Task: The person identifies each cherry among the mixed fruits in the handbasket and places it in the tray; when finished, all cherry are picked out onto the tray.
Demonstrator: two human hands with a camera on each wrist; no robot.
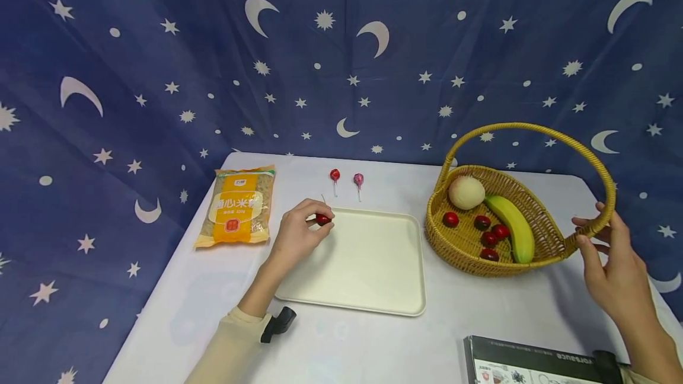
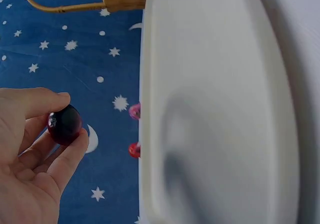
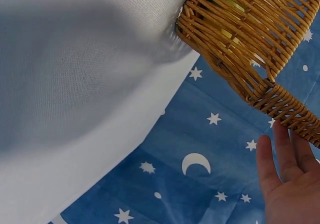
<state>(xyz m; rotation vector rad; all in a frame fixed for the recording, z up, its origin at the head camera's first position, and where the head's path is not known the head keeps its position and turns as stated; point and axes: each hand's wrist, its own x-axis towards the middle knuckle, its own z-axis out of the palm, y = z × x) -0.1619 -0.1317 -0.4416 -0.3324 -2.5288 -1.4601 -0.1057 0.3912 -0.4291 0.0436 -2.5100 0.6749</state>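
Note:
A dark red cherry (image 1: 322, 219) with a thin stem is pinched between the thumb and fingers of my left hand (image 1: 301, 233). That hand is over the upper left corner of a cream tray (image 1: 368, 265); the left wrist view shows the cherry (image 2: 65, 124) up close. To the right stands a wicker basket (image 1: 464, 261) with a tall handle. It contains a banana (image 1: 513, 224), a pale round fruit (image 1: 466, 192) and several cherries (image 1: 489, 239). My right hand (image 1: 616, 265) lightly holds the basket's handle near its right base, thumb in front and fingers reaching behind.
Two lollipops, one red (image 1: 334, 175) and one pink (image 1: 358, 179), lie behind the tray. A yellow food packet (image 1: 235, 206) lies at the left. A dark printed box (image 1: 533, 363) is at the front right. Behind the white table hangs a blue star-patterned cloth (image 1: 320, 105).

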